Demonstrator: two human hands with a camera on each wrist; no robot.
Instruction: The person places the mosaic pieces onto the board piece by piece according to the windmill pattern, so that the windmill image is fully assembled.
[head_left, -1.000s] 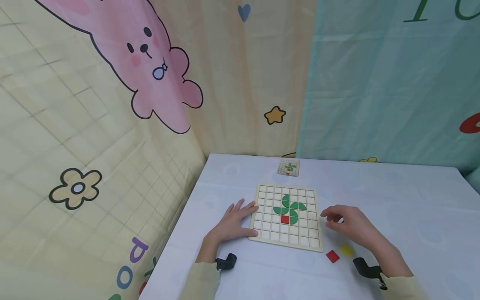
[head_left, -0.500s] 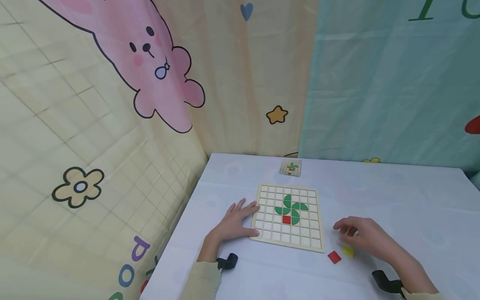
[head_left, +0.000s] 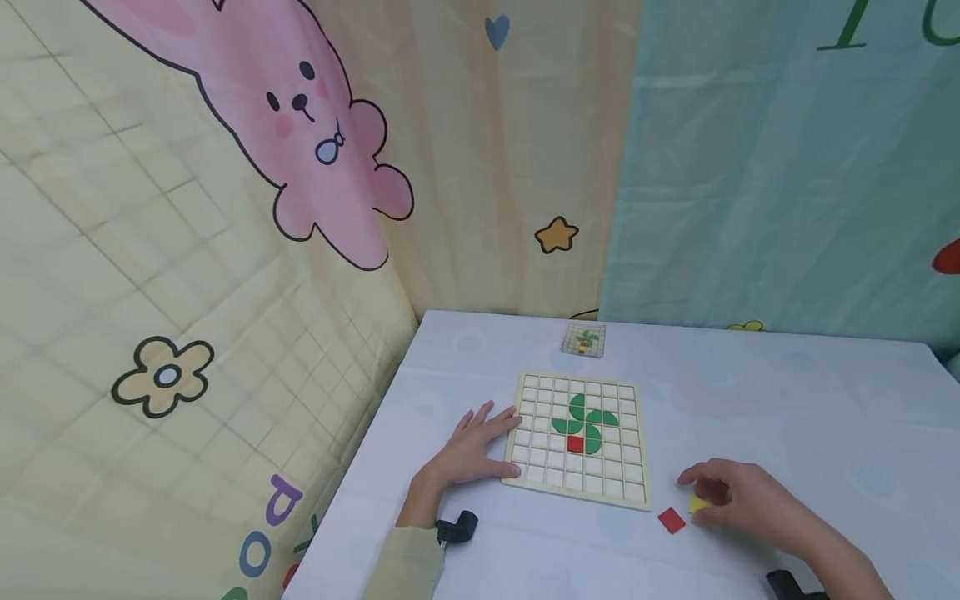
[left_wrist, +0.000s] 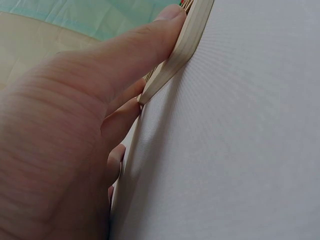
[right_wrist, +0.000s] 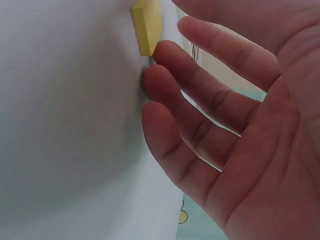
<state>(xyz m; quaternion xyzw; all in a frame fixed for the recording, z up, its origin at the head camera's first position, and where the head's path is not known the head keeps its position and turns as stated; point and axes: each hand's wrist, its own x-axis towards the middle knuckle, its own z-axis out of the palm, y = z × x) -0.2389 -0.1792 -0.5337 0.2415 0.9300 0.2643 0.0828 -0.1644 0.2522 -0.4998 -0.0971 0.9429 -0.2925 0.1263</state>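
My left hand (head_left: 467,452) rests with spread fingers on the left edge of a square wooden grid board (head_left: 615,486). In the left wrist view its thumb (left_wrist: 150,42) lies over the board's rim. Several green curved pieces (head_left: 592,438) form a pinwheel in the grid, with a red square tile (head_left: 575,445) below them. Right of the board, my right hand (head_left: 753,504) hovers low around a yellow tile (head_left: 697,505), thumb and index finger apart. The right wrist view shows the yellow tile (right_wrist: 145,27) at the fingertips, apparently not pinched. A loose red tile (head_left: 672,521) lies beside it.
Behind the board lies a small pattern card (head_left: 583,340) printed with a similar pinwheel. A white cloth covers the table (head_left: 795,400). Printed curtains (head_left: 510,167) hang at the back and left.
My right hand has moved right and down from beside the board to the yellow tile, which it now partly covers. The left hand has stayed on the board's edge.
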